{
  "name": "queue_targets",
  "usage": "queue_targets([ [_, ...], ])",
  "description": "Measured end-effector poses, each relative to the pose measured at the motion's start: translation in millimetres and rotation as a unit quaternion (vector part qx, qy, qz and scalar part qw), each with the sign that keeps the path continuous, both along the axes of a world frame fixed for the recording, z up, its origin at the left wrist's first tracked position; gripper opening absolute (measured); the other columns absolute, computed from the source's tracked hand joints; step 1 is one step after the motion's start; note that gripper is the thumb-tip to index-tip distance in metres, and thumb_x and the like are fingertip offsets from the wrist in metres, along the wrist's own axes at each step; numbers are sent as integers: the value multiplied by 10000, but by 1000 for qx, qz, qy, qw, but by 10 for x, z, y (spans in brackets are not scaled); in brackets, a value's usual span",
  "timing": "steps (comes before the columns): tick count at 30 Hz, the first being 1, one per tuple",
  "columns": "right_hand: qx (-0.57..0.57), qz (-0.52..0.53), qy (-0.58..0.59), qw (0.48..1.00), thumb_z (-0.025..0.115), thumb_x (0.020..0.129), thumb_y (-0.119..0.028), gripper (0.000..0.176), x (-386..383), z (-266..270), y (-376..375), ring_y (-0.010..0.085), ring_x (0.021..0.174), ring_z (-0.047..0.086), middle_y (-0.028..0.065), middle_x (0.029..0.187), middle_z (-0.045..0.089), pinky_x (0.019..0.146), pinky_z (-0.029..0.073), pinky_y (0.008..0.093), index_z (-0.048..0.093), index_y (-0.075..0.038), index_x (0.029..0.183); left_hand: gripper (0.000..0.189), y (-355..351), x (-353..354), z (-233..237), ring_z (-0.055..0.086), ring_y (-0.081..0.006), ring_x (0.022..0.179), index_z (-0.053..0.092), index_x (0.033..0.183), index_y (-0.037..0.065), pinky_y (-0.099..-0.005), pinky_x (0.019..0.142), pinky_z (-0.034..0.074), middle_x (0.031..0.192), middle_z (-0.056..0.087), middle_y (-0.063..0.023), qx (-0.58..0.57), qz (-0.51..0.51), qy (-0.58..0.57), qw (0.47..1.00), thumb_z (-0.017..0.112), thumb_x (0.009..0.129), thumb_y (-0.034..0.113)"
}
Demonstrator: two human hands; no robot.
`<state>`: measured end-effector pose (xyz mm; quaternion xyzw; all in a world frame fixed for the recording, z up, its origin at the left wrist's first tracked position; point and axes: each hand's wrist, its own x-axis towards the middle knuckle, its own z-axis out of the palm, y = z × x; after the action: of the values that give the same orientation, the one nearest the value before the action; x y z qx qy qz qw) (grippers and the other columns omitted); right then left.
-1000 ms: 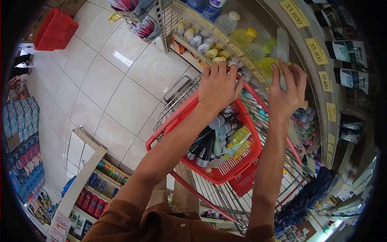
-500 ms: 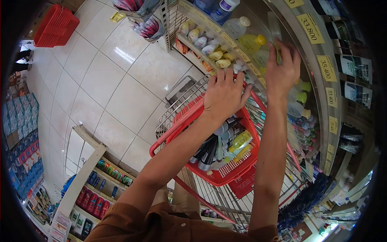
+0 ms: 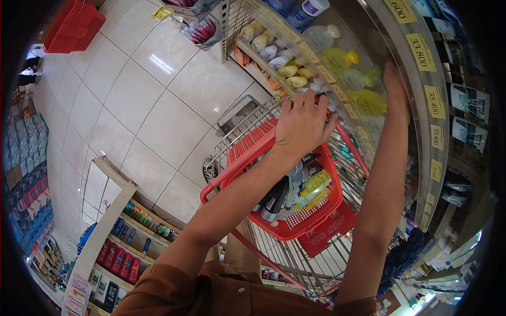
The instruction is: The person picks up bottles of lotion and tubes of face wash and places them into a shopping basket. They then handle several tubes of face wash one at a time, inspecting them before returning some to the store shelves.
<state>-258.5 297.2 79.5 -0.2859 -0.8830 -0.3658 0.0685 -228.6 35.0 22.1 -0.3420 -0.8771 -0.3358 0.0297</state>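
My left hand lies over the red rail of a shopping cart, its fingers curled over the bend. Deep in the shelf on the right, my right hand reaches under the ledge of the shelf above, fingers hidden. Left of it stand a clear bottle with a green cap, a yellow bottle with a yellow cap and another yellow bottle. Inside the cart, a red basket holds several dark tubes or bottles and a yellow bottle.
Yellow price tags line the upper shelf edge. Small bottles fill a lower shelf. Stacked red baskets stand on the tiled floor at far left. A shelf of red bottles is at lower left.
My right hand has moved right and deeper into the shelf, so its fingers no longer show. The green-capped bottle now stands uncovered. My left hand stays on the rail; the view has shifted slightly.
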Motion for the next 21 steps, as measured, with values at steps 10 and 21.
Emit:
queue_targets([
  [10, -169, 56, 65, 982, 602, 904, -316, 395, 101, 210, 97, 342, 1105, 633, 134, 1229, 671, 944, 487, 447, 676, -102, 1227, 345, 4, -1, -8, 603, -258, 870, 627, 956, 83, -387, 688, 505, 924, 587, -95, 7, 7, 12, 1000, 652, 859, 413],
  [21, -274, 7, 96, 957, 631, 813, -450, 483, 132, 193, 0, 338, 1138, 613, 115, 1230, 675, 978, 457, 452, 704, -158, 1191, 346, 5, 3, -21, 603, -268, 854, 630, 949, 78, -396, 668, 510, 906, 586, -100, 19, 10, 16, 1000, 656, 853, 410],
])
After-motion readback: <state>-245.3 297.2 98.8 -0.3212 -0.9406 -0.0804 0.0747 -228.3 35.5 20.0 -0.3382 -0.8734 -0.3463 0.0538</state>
